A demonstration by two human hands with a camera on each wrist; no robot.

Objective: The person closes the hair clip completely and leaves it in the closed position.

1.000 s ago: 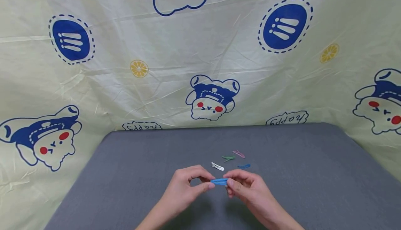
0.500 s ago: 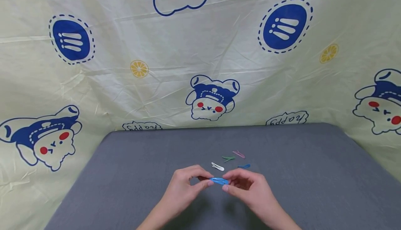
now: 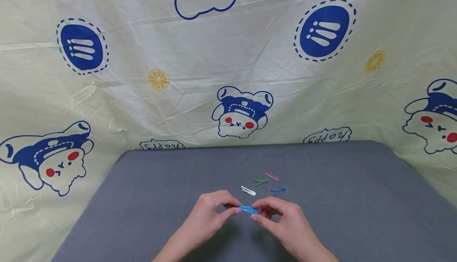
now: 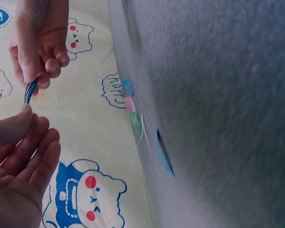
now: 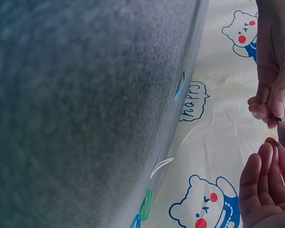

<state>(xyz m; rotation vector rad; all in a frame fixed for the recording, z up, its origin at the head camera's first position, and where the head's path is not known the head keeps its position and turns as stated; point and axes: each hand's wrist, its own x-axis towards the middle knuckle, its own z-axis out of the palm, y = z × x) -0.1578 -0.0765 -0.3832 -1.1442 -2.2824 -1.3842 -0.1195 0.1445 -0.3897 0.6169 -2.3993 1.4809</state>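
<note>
- Head view, left of lower centre: the left hand (image 3: 210, 213) has its grip narrowed to a pinch, thumb and fingertips on the left end of the light blue clip (image 3: 247, 209). I'd hold that end steady.
- Between the two hands, the light blue clip is off the desk (image 3: 160, 190), stretched from fingertips to fingertips, its middle bare and its right end dipping slightly. Handling it by the tips looks wise, since so slim a thing could twist under a hard squeeze.
- Right of it, the right hand (image 3: 283, 216) pinches the other end, its grip barely parted; light, even pressure would probably serve best.
- Beyond the fingers lie a white clip (image 3: 248, 191), green clip (image 3: 260, 181), pink clip (image 3: 273, 176) and darker blue clip (image 3: 278, 191); a low sweep could nudge the nearer ones.
</note>
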